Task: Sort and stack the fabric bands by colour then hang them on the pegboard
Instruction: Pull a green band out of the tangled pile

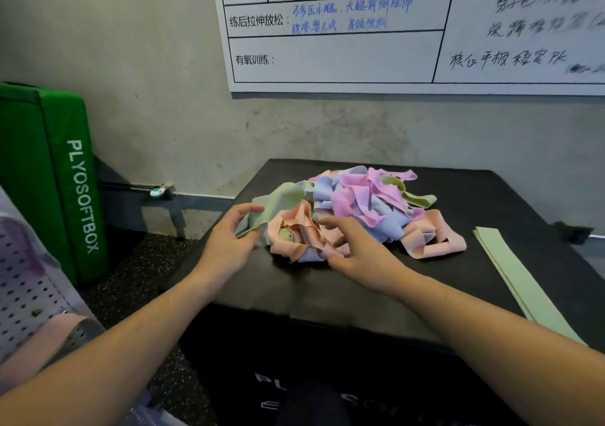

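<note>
A tangled heap of fabric bands [363, 206] in pink, peach, blue and green lies on the black box top [491, 196]. My left hand [229, 242] pinches a green band [278, 201] at the heap's left edge, thumb and fingers curled round it. My right hand [360, 252] rests on the peach bands [294, 232] at the heap's front, fingers bent into the folds. A flat stack of green bands [520, 281] lies apart on the right. The white pegboard [23, 294] stands at the lower left with a peach band [42, 343] hanging on it.
A green soft plyo box [55, 180] leans against the wall at the left. A whiteboard [393, 32] with writing hangs on the wall behind the black box. Speckled floor [140, 268] shows between the two boxes.
</note>
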`<state>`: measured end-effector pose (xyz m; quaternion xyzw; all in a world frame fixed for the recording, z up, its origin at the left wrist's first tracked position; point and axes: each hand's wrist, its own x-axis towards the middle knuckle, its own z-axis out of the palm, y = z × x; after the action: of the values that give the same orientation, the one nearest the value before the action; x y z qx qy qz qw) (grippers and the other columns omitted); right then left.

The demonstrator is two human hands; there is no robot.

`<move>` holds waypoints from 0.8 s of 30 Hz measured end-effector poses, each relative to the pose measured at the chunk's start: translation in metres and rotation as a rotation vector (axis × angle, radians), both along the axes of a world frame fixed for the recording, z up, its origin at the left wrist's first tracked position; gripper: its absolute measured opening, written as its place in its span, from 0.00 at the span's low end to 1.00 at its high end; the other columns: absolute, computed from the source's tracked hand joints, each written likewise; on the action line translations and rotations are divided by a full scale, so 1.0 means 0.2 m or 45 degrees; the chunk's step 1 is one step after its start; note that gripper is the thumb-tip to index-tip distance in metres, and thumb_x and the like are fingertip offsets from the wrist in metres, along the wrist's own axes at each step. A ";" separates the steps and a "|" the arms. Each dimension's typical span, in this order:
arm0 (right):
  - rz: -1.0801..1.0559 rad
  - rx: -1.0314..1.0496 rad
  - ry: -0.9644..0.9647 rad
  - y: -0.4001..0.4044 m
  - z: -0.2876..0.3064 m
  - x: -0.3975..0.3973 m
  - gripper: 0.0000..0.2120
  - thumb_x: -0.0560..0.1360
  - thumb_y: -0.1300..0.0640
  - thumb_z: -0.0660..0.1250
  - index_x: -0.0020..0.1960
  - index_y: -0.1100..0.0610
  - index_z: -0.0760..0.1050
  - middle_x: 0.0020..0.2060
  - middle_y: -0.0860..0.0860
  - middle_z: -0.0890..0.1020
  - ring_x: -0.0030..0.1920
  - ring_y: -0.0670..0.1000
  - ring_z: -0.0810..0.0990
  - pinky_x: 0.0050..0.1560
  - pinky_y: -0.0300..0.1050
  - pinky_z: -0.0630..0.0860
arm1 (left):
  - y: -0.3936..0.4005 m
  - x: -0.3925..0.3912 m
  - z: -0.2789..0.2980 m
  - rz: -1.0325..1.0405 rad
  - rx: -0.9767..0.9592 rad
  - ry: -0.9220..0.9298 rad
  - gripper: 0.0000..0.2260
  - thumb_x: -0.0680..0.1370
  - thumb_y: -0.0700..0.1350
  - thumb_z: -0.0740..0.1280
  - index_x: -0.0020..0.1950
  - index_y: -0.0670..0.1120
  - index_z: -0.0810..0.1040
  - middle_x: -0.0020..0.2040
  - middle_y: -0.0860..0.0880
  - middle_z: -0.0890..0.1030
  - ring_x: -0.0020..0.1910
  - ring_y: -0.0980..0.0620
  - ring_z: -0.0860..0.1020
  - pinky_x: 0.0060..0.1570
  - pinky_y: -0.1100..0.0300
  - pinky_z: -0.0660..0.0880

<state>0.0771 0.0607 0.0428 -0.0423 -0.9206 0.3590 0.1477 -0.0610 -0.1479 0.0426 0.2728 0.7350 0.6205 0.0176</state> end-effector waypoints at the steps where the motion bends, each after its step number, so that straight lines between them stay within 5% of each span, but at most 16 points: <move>1: -0.046 -0.026 0.040 0.01 0.03 0.04 0.27 0.76 0.55 0.70 0.72 0.44 0.65 0.64 0.43 0.70 0.62 0.46 0.74 0.65 0.45 0.73 | 0.03 0.06 0.04 -0.078 0.064 -0.071 0.13 0.79 0.38 0.70 0.58 0.54 0.79 0.60 0.56 0.80 0.62 0.53 0.79 0.61 0.54 0.77; 6: -0.425 -0.340 0.310 0.12 0.16 0.19 0.34 0.73 0.52 0.72 0.74 0.45 0.62 0.69 0.42 0.69 0.66 0.45 0.72 0.66 0.47 0.71 | 0.19 0.35 0.19 -0.498 0.290 -0.441 0.17 0.78 0.30 0.67 0.59 0.49 0.77 0.57 0.47 0.81 0.45 0.52 0.82 0.41 0.54 0.81; 8: -0.525 -0.512 0.397 0.20 0.20 0.27 0.28 0.73 0.50 0.71 0.70 0.43 0.65 0.66 0.43 0.75 0.63 0.47 0.78 0.64 0.50 0.75 | 0.25 0.43 0.22 -0.683 0.343 -0.597 0.20 0.73 0.30 0.72 0.60 0.47 0.77 0.54 0.44 0.81 0.45 0.47 0.83 0.45 0.49 0.82; 11: -0.636 -0.654 0.351 0.30 0.28 0.44 0.11 0.78 0.60 0.66 0.60 0.51 0.75 0.53 0.51 0.83 0.53 0.51 0.83 0.53 0.47 0.81 | 0.35 0.54 0.25 -0.878 0.337 -0.731 0.22 0.67 0.34 0.73 0.58 0.49 0.79 0.54 0.38 0.79 0.49 0.38 0.80 0.53 0.42 0.74; 16: -0.630 -0.908 0.287 0.38 0.36 0.67 0.10 0.80 0.63 0.64 0.50 0.52 0.83 0.49 0.55 0.85 0.46 0.51 0.85 0.37 0.42 0.82 | 0.53 0.68 0.25 -0.748 0.075 -0.803 0.16 0.73 0.29 0.61 0.56 0.45 0.72 0.58 0.40 0.79 0.40 0.42 0.83 0.32 0.55 0.76; 21: -0.577 -0.798 0.147 0.39 0.39 0.80 0.08 0.78 0.61 0.67 0.52 0.56 0.85 0.43 0.53 0.86 0.38 0.46 0.83 0.32 0.38 0.78 | 0.67 0.78 0.18 -0.732 -0.250 -0.991 0.24 0.67 0.37 0.65 0.64 0.43 0.72 0.57 0.37 0.78 0.50 0.41 0.78 0.41 0.49 0.80; 24: -0.619 -0.712 0.131 0.41 0.40 0.83 0.10 0.78 0.61 0.66 0.52 0.54 0.86 0.44 0.53 0.86 0.41 0.47 0.82 0.34 0.37 0.78 | 0.75 0.88 0.16 -0.715 -0.302 -0.929 0.28 0.66 0.40 0.64 0.67 0.46 0.72 0.53 0.40 0.78 0.44 0.46 0.79 0.39 0.54 0.77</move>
<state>0.2424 0.1419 0.1231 -0.2804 -0.7413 0.5526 0.2577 0.1148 0.0014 0.0756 0.2214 0.6443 0.5590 0.4727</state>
